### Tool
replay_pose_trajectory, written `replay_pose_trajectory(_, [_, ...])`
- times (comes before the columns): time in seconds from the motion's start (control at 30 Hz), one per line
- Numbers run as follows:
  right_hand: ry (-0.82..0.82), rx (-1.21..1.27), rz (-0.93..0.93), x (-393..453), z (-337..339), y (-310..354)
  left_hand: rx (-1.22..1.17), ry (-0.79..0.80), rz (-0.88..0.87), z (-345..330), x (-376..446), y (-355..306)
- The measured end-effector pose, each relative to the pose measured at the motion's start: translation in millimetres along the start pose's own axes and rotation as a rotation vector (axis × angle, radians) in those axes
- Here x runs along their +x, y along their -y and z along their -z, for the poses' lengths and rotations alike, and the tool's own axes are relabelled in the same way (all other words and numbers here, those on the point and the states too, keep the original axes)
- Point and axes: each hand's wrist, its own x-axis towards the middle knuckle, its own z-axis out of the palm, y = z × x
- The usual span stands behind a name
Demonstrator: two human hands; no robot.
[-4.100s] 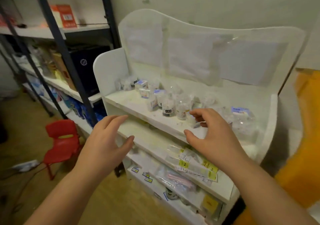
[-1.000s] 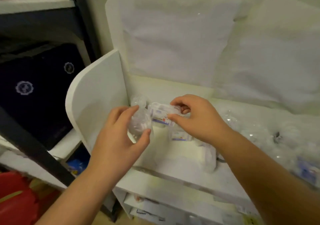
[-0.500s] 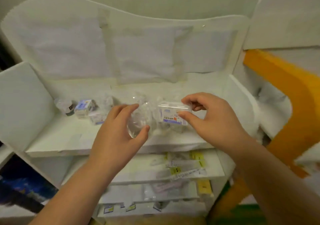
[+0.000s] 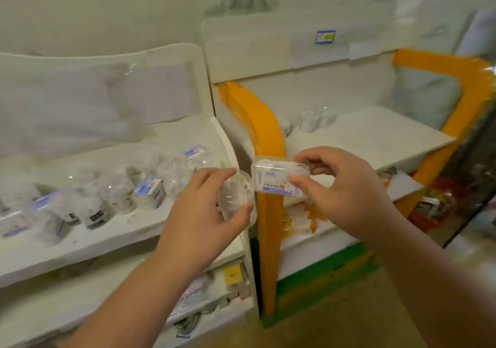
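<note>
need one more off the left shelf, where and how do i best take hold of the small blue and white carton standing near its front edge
Probably pinch the carton across its upper part, thumb on one flat side face and fingers on the other, coming from the front and above. It stands upright near the shelf edge, with a wrapped bottle close beside it.

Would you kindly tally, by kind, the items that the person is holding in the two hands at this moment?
clear round container, gripped by the left hand: 1
clear rectangular box with a blue label, pinched by the right hand: 1
Total: 2
</note>
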Motion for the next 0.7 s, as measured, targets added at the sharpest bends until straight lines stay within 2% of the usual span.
replay_pose_trajectory(0.23, [-0.136,-0.112,-0.116,5.4,70.8,-73.4,-0.128,0.124,-0.134,-82.7,44.0,-62.9])
replay_pose_trajectory(0.47, [-0.136,-0.112,-0.146,57.5,107.7,-152.7,-0.129,0.071,-0.074,-164.0,107.7,-84.8])
replay_pose_trajectory(0.7, [-0.067,-0.049,-0.175,120.7,106.4,-230.2,-0.114,0.104,0.055,-219.6,164.2,-87.7])
